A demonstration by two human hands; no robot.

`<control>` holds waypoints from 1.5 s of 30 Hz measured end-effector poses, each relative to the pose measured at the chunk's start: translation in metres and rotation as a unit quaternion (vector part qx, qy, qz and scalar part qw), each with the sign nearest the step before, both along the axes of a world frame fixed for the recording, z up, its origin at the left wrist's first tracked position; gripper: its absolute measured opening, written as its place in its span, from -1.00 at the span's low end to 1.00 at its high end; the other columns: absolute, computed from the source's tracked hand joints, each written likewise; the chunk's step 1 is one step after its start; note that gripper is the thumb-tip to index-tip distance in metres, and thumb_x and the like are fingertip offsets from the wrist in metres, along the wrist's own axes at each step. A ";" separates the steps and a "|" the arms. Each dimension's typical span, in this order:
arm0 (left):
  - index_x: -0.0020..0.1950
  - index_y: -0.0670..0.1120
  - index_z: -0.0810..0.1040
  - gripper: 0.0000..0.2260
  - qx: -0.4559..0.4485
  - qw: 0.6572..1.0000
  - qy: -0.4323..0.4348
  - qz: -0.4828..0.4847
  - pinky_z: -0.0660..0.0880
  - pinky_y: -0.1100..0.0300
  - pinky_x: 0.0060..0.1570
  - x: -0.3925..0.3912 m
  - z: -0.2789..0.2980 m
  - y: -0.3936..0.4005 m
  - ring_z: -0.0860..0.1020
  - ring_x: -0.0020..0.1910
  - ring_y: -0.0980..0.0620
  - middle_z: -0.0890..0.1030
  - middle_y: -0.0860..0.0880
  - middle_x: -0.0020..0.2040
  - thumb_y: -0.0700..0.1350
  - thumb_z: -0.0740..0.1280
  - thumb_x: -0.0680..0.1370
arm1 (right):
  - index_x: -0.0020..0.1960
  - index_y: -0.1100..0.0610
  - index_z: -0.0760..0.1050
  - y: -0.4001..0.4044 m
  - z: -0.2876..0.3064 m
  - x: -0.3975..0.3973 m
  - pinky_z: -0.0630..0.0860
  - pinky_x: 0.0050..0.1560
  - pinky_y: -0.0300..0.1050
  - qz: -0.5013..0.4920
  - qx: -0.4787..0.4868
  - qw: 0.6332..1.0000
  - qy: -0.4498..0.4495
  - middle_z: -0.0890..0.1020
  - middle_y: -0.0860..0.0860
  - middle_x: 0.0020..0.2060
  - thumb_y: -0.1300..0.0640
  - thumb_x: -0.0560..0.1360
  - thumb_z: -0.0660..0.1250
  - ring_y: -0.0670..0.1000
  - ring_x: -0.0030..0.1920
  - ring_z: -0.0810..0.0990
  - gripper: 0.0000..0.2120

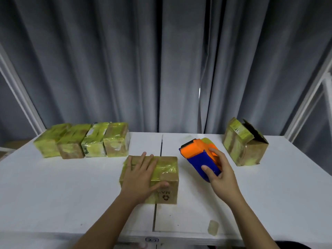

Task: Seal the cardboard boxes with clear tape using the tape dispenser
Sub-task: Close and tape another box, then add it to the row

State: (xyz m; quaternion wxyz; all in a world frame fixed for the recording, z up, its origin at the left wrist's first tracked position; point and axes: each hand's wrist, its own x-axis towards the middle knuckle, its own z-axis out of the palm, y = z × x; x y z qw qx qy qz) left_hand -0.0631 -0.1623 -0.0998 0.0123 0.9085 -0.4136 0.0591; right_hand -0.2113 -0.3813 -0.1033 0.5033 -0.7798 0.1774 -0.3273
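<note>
Bench (53, 194): bare white room near its front edge.
Left hand (142, 178): spread flat on the middle box (167, 169).
Right hand (221, 174): gripping the tape dispenser (199, 157), just right of that box.
Far left: four taped boxes (82, 140) side by side.
Far right: open box (245, 141).

A single wide-angle camera sits on the person's head, looking forward and down across the white bench (53, 186) toward the grey curtain (107, 60) behind it. It sits close above the bench's near edge, so both forearms enter from the bottom. Straight lines bow at the sides.
</note>
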 end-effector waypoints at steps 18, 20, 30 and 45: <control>-0.02 0.06 0.54 -0.94 -0.432 0.885 0.162 -0.063 0.44 0.11 0.09 -0.018 0.105 -0.042 0.44 0.04 0.16 0.51 0.17 -0.03 0.00 0.29 0.57 | 0.26 -0.34 0.25 0.026 0.040 -0.005 0.62 0.04 -0.07 0.035 -0.053 0.997 0.037 0.38 -0.12 0.30 0.11 0.49 0.39 -0.01 0.25 0.46 -0.48; -0.08 0.02 0.51 -0.93 -0.434 0.886 0.150 -0.059 0.48 0.13 -0.01 -0.017 0.106 -0.045 0.48 -0.04 0.14 0.52 0.13 -0.09 -0.06 0.27 0.59 | 0.30 -0.28 0.27 0.029 0.043 -0.006 0.63 0.04 -0.04 0.034 -0.054 0.997 0.033 0.39 -0.09 0.31 0.10 0.49 0.39 -0.01 0.25 0.47 -0.48; -0.03 -0.03 0.40 -0.93 -0.350 0.930 0.089 -0.072 0.39 0.21 -0.12 -0.022 0.127 -0.058 0.47 -0.06 0.09 0.47 0.08 -0.05 -0.08 0.18 0.63 | 0.44 -0.16 0.21 0.039 0.048 -0.017 0.59 0.03 -0.20 0.040 -0.133 0.990 0.035 0.49 -0.23 0.23 -0.24 0.48 0.25 -0.21 0.18 0.49 -0.43; -0.10 -0.04 0.39 -0.90 -0.412 0.904 0.089 -0.070 0.37 0.18 -0.12 -0.031 0.135 -0.066 0.48 -0.09 0.04 0.50 0.03 -0.04 -0.20 0.19 0.60 | 0.45 -0.20 0.26 0.029 0.081 -0.038 0.58 0.03 -0.06 0.034 -0.151 0.985 0.079 0.58 -0.16 0.12 -0.18 0.53 0.23 -0.15 0.05 0.57 -0.50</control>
